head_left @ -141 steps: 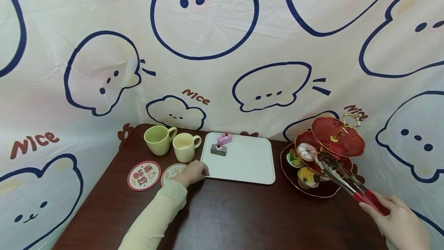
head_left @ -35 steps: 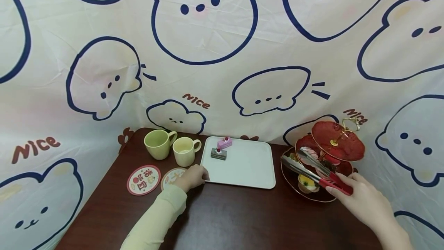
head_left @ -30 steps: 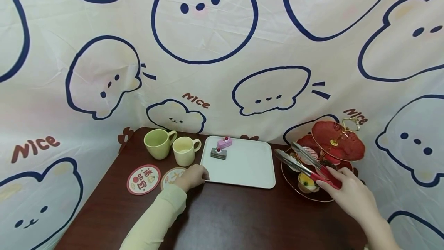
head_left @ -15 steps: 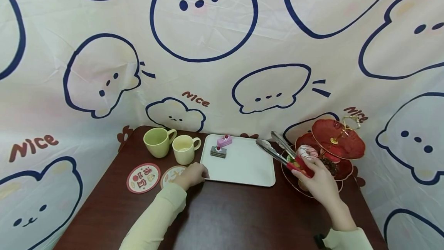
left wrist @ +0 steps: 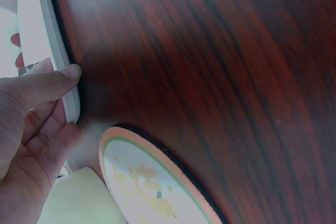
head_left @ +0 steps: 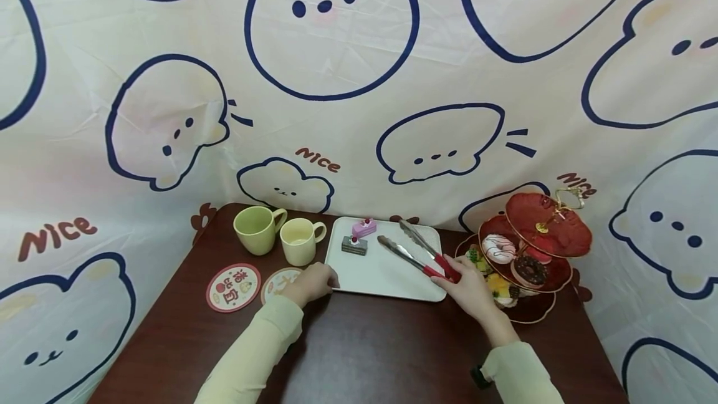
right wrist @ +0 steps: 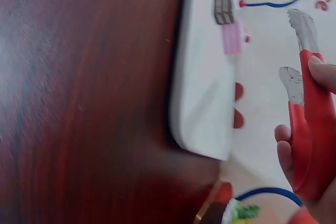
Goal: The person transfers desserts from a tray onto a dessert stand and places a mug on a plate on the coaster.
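My left hand (head_left: 314, 282) pinches the near left corner of a white tray (head_left: 392, 279); the left wrist view shows the thumb (left wrist: 68, 74) on the rim. A grey cake slice (head_left: 354, 245) and a pink cake slice (head_left: 364, 227), each topped with a red berry, sit on the tray's far left part. My right hand (head_left: 468, 288) holds red-handled metal tongs (head_left: 406, 254) over the tray's right half. The tong arms are spread, with nothing between their tips. In the right wrist view the red handles (right wrist: 310, 129) lie between thumb and fingers.
A red tiered stand (head_left: 548, 220) at the right bears a white striped donut (head_left: 498, 248), a chocolate donut (head_left: 528, 270) and tarts (head_left: 498, 285). A green mug (head_left: 258, 229), a cream mug (head_left: 299, 242) and two round coasters (head_left: 233, 288) are at the left.
My right hand has carried the tongs left from the tiered stand to above the tray, their tips spread wider than at first. The left hand has stayed at the tray corner.
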{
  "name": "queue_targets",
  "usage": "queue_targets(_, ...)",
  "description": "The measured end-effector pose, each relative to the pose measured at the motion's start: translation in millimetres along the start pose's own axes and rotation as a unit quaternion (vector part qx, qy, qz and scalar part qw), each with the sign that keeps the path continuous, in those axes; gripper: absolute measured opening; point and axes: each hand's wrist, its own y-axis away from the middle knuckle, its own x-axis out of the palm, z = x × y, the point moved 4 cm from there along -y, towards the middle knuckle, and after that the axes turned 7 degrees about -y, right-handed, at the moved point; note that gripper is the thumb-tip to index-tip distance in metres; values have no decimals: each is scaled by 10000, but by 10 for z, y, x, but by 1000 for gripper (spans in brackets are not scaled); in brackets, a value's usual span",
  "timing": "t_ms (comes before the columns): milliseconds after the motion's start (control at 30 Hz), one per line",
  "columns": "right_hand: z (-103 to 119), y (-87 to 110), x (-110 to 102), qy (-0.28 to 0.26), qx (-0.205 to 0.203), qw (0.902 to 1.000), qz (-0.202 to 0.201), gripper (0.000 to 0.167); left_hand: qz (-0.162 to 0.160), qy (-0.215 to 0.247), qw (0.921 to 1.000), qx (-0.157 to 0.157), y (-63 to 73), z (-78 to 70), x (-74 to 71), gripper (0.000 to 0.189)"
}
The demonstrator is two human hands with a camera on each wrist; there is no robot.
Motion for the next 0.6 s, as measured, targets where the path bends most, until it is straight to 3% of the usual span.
queue_targets(300,18,-91,383,42,-157,9998,110,62,31,-16,10000,-26,-13,20,-5,15)
queue_targets(600,63,-214,616,302,152,9992,220,63,33,-27,10000,-1,-21,34,12,16)
